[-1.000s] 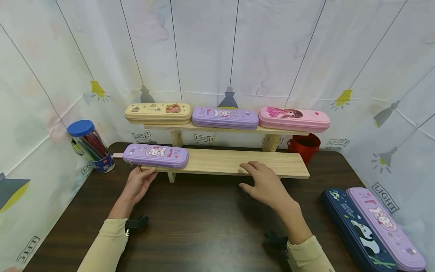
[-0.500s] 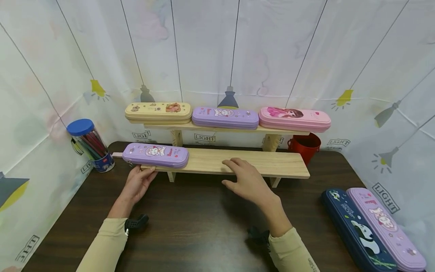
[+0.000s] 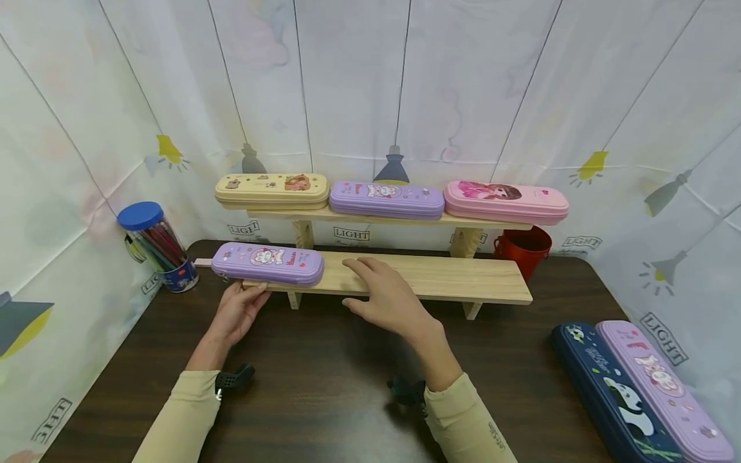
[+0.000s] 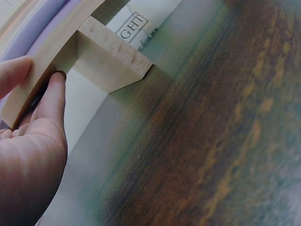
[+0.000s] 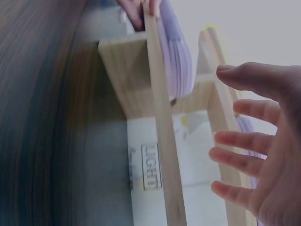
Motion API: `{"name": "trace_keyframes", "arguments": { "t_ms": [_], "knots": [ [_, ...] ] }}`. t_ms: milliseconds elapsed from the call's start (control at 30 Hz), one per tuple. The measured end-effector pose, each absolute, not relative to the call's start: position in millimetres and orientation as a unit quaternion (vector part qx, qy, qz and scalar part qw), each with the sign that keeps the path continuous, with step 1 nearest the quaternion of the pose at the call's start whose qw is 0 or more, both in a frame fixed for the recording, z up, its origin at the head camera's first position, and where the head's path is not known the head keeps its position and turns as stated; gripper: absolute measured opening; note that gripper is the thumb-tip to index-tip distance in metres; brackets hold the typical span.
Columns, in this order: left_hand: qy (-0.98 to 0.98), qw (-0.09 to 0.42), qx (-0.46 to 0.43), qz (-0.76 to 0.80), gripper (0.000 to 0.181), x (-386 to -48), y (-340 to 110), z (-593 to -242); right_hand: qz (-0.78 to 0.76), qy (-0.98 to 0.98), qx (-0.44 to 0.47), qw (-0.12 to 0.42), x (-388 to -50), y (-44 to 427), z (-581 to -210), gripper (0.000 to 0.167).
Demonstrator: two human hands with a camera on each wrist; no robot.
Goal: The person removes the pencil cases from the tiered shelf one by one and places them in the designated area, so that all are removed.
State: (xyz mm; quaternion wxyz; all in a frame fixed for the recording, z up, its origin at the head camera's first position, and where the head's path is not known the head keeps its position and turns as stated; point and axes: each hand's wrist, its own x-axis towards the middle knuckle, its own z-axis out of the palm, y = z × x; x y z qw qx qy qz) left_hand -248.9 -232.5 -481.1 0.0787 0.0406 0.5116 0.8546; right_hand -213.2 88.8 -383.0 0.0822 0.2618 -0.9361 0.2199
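A two-tier wooden shelf (image 3: 417, 278) stands on the dark table. On its lower board, at the left end, lies a purple pencil case (image 3: 267, 263) with a cartoon print. My left hand (image 3: 240, 312) grips the front edge of that board just below this case; the left wrist view shows the hand's fingers (image 4: 54, 94) on both sides of the wood. Over the lower board, right of the purple case, hovers my right hand (image 3: 390, 299), fingers spread and holding nothing. The right wrist view also has its spread fingers (image 5: 244, 141) apart from the boards.
A yellow case (image 3: 272, 191), another purple case (image 3: 386, 200) and a pink case (image 3: 506, 202) line the upper board. A pen jar (image 3: 159, 247) stands left, a red bucket (image 3: 523, 251) behind right. A navy panda case (image 3: 616, 395) and a lilac case (image 3: 666, 389) lie right.
My right hand has moved left along the lower board, toward the purple pencil case. The left hand keeps its grip on the board, and the cases stay in place.
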Motion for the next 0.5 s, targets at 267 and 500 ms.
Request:
{"name": "trace_keyframes", "arguments": {
  "t_ms": [267,500],
  "knots": [
    [0.521,0.077,0.048,0.849,0.072,-251.9,-230.7,-480.9,0.238,-0.920,0.289,0.114,-230.4,55.5,-388.1,0.067],
    [0.524,0.071,0.036,0.848,0.071,-249.4,-234.7,-481.7,0.249,-0.914,0.298,0.120,-244.4,22.7,-409.9,0.060]
  ]
}}
